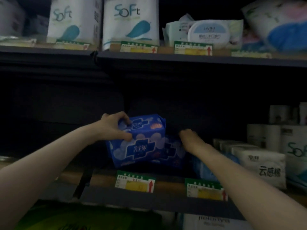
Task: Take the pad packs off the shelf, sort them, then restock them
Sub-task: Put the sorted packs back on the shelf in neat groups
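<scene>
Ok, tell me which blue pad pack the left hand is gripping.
The top blue pack, stacked highest; the left hand grips its left end. The lower packs sit beneath it.

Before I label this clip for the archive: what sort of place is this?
Most likely a shop aisle: price tags clipped to the shelf edge, wrapped tissue packs lined up above, and both hands handling blue pad packs.

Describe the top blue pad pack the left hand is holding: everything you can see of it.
The top blue pad pack is a soft, glossy plastic-wrapped packet, dark blue with pale cloud shapes, a cross-shaped label with white characters and an orange patch. It lies tilted on another blue pack in the dim middle shelf bay. The left hand grips its left end, fingers over the top, thumb below. The right hand is beside it, lower right; contact unclear.
</scene>
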A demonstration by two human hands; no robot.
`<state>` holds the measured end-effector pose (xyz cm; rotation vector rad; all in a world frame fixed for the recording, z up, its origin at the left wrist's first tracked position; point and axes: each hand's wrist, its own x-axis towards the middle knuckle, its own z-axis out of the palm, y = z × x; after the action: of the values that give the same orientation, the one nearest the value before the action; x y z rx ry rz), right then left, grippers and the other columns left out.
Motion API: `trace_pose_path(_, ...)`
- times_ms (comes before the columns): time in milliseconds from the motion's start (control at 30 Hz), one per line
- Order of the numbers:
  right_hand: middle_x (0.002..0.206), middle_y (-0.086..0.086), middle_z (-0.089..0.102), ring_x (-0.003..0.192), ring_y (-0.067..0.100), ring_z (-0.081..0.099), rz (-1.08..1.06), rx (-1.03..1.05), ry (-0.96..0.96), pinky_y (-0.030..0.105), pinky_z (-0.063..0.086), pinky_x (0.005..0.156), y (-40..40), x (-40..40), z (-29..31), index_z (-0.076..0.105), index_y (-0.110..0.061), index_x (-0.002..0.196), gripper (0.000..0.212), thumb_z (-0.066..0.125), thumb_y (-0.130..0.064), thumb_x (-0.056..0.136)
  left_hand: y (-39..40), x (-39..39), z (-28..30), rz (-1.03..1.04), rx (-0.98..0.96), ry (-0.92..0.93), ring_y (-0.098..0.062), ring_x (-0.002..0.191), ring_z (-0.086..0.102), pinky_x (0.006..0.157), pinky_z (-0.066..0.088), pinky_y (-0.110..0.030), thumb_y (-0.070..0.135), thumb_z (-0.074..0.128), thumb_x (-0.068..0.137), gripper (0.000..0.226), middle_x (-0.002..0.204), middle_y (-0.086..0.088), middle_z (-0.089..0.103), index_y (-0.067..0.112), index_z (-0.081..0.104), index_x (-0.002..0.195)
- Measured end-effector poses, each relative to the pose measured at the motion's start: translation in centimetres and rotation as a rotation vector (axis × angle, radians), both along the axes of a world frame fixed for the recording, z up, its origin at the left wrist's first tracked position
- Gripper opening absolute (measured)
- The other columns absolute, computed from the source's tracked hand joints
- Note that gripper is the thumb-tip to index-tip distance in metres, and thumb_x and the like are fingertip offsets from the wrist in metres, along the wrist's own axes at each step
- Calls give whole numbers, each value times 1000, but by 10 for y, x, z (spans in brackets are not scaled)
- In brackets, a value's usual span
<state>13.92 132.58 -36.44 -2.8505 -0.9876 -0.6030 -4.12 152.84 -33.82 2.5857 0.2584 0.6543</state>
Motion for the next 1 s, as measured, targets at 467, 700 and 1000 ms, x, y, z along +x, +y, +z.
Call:
trace_pose_path(467, 143, 5, 45, 129, 19, 43, 283, 472, 207, 17, 32, 99, -12, 22, 25, 47, -17, 136, 41, 46, -9, 96, -21, 57, -25, -142, 309, 267, -18, 122, 41, 100, 41, -32, 26, 64, 86, 61, 136, 3, 42, 30, 28, 135)
trace_pose_path(700, 120, 6, 59, 110, 23, 53, 179, -221, -9, 26, 35, 94, -19, -14, 7, 51, -14, 126, 50, 67, -34, 83, -52, 106, -42, -186, 346, 211, -26, 122, 45, 100, 43, -39, 10, 58, 89, 62, 135, -11, 45, 21, 27, 140)
trace_pose_path(1000, 117, 7, 60, 108, 25, 53, 105, -137, -128, 31, 29, 95, 1, 17, -4, 50, -16, 125, 44, 64, -27, 85, -66, 136, -54, 228, 637, 196, -32, 140, 12, 108, 26, -44, 11, 52, 92, 71, 152, -2, 25, 22, 10, 148)
